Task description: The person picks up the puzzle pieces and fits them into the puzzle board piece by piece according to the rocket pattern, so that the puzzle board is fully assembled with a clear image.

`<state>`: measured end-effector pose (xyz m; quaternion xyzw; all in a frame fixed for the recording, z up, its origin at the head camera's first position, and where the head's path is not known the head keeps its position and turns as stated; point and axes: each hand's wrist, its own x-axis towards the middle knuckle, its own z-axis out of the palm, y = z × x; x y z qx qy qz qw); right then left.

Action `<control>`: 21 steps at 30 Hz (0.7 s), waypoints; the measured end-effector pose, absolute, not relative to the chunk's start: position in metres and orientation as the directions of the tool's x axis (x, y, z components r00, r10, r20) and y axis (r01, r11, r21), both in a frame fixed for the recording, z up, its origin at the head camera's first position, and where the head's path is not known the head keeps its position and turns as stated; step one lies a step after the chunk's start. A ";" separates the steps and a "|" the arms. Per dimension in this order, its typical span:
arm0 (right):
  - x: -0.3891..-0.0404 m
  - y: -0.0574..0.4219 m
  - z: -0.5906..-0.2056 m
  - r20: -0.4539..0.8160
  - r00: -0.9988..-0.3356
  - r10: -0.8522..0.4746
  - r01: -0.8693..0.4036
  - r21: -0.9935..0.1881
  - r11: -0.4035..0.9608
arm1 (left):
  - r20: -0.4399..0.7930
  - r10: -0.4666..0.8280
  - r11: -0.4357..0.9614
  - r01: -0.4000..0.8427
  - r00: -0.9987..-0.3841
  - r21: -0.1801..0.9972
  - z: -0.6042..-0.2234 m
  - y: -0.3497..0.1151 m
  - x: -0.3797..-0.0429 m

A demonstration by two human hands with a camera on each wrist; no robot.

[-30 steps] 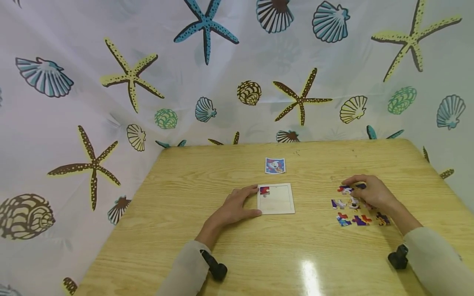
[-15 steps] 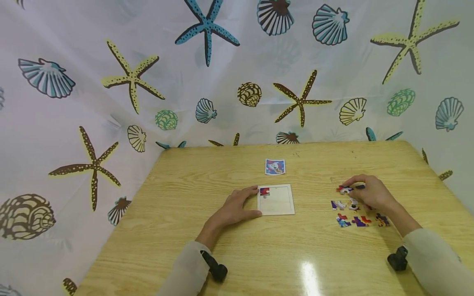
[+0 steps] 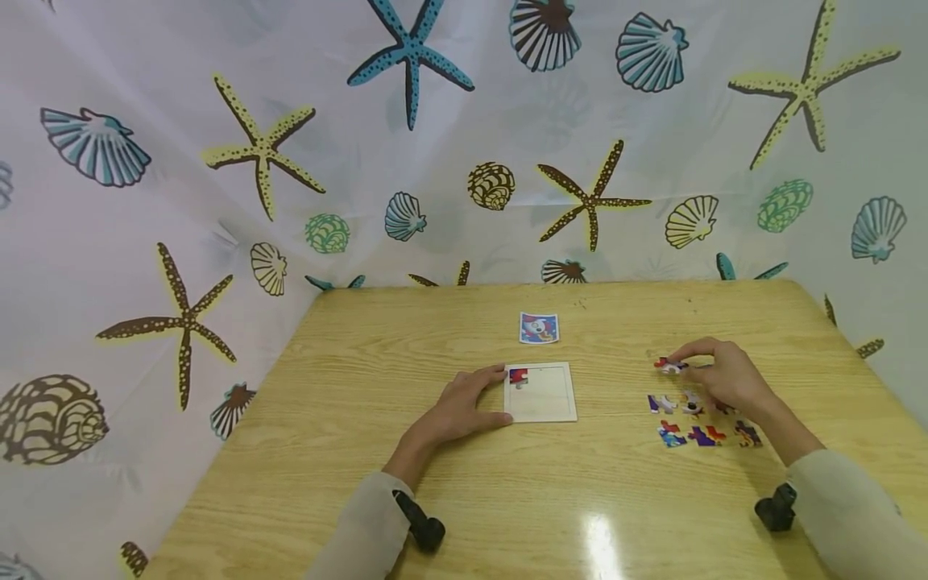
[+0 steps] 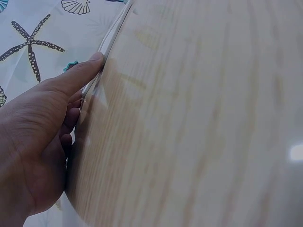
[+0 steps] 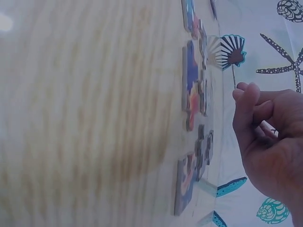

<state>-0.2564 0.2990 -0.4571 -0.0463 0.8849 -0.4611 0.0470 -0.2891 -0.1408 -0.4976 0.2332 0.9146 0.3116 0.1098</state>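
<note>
My right hand (image 3: 732, 379) pinches a jigsaw piece (image 3: 669, 366) between thumb and index finger at the far end of the loose pieces. In the right wrist view the piece (image 5: 234, 75) shows edge-on as a thin sliver above the tabletop. Several other jigsaw pieces (image 3: 671, 435) lie in rows under and in front of that hand, partly hidden by it. My left hand (image 3: 461, 405) rests at the left edge of a white puzzle tray (image 3: 544, 400), thumb and index finger spread along it. One red and purple piece (image 3: 518, 375) sits in the tray's upper left corner.
Behind the tray lies a small picture card (image 3: 539, 328) with a white cartoon figure on blue. The wooden table (image 3: 406, 338) meets a cloth backdrop (image 3: 435, 161) printed with shells and starfish at its far edge.
My right hand has lifted the pinched piece and shifted it slightly left, away from the other pieces. The left hand stays in place at the tray.
</note>
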 end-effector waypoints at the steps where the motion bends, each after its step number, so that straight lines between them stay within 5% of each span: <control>1: -0.257 0.298 -0.457 -0.033 -0.991 -0.129 -0.047 -0.819 0.572 | -0.057 0.494 0.697 0.356 -0.868 0.623 -0.498 -0.141 -0.289; 21: -0.267 0.256 -0.450 0.018 -0.983 -0.181 -0.103 -0.877 0.470 | -0.050 0.490 0.687 0.350 -0.870 0.636 -0.495 -0.140 -0.287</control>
